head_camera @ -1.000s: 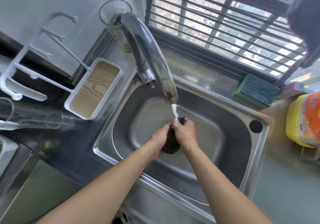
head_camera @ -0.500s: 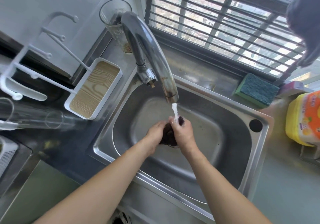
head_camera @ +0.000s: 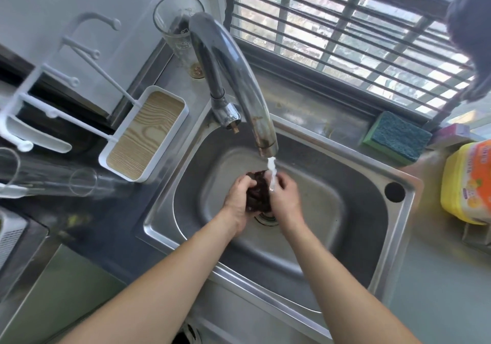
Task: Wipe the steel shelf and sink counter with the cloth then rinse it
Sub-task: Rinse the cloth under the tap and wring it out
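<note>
A dark brown cloth (head_camera: 259,192) is bunched between my two hands over the drain of the steel sink (head_camera: 358,210). My left hand (head_camera: 239,200) grips its left side and my right hand (head_camera: 285,197) grips its right side. Water (head_camera: 271,172) runs from the chrome tap (head_camera: 239,78) onto the cloth and my right fingers. Most of the cloth is hidden by my hands. The steel counter (head_camera: 305,109) runs behind the sink, below the window.
A green scouring sponge (head_camera: 397,137) lies at the back right, beside a yellow detergent tub (head_camera: 467,181). A white rack with a wood-look tray (head_camera: 144,133) stands left of the sink, with a tall glass (head_camera: 178,24) behind the tap and lying glasses (head_camera: 53,181) at far left.
My hands have worked the cloth under the stream, shifting slightly up toward the tap and turning it; more of the cloth shows between them now.
</note>
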The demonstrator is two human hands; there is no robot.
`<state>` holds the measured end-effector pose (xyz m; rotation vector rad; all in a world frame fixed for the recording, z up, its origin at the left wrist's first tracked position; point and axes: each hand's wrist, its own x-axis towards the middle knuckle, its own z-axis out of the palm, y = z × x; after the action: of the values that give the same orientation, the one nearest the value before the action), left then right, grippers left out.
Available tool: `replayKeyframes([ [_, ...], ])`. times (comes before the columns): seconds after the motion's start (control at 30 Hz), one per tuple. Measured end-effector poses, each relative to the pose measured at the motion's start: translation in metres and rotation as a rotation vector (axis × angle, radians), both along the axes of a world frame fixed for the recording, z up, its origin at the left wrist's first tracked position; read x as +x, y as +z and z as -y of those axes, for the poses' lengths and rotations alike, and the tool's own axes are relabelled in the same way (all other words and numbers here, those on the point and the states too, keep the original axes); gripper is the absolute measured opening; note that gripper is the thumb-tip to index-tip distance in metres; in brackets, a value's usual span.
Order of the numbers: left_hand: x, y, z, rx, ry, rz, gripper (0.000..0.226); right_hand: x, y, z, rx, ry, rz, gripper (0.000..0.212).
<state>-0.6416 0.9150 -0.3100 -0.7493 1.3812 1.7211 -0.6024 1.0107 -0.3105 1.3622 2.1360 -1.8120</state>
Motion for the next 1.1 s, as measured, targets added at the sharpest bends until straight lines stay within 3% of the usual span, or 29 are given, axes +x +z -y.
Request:
replayKeyframes([
  [0.1, -0.002, 0.001, -0.01, -0.012, -0.004, 0.003, 0.052, 0.005, 0.003, 0.031, 0.22, 0.071, -0.059, 0.036],
  [0.17, -0.004, -0.001, -0.01, -0.085, 0.002, -0.053, 0.045, 0.005, 0.006, 0.042, 0.328, 0.024, -0.028, 0.043],
  [0.27, -0.002, -0.001, -0.008, -0.194, 0.006, -0.078, 0.038, 0.001, 0.002, 0.037, 0.292, 0.02, 0.05, 0.04],
  [0.47, 0.002, -0.002, -0.018, -0.224, 0.077, -0.044, 0.03, -0.001, 0.005, 0.024, 0.284, -0.018, 0.015, 0.044],
  [0.6, -0.001, -0.002, -0.019, -0.329, -0.088, -0.148, 0.034, -0.004, 0.003, 0.014, 0.263, -0.054, 0.047, 0.042],
  [0.7, -0.003, 0.0, -0.014, -0.295, -0.328, -0.259, 0.035, -0.005, -0.001, -0.002, 0.191, -0.052, 0.178, 0.042],
  [0.77, 0.0, -0.001, -0.006, -0.193, -0.458, -0.292, 0.026, -0.005, -0.008, -0.019, 0.033, -0.252, 0.268, 0.039],
  [0.83, 0.008, -0.004, 0.007, -0.076, -0.519, -0.178, 0.024, -0.003, -0.006, -0.034, -0.228, -0.51, 0.262, 0.044],
  [0.9, 0.015, -0.004, 0.017, -0.003, -0.494, 0.007, 0.031, 0.001, -0.005, -0.04, -0.395, -0.622, 0.16, 0.028],
  [0.97, 0.014, -0.01, 0.017, -0.103, -0.36, 0.043, 0.038, 0.005, -0.002, -0.032, -0.371, -0.522, 0.082, 0.012],
  [1.03, 0.009, -0.015, 0.009, -0.331, -0.203, 0.019, 0.046, 0.012, 0.0, -0.015, -0.295, -0.336, 0.035, 0.012],
  [1.1, 0.005, -0.013, -0.001, -0.372, -0.157, 0.049, 0.054, 0.017, -0.003, 0.004, -0.287, -0.141, 0.009, 0.016],
])
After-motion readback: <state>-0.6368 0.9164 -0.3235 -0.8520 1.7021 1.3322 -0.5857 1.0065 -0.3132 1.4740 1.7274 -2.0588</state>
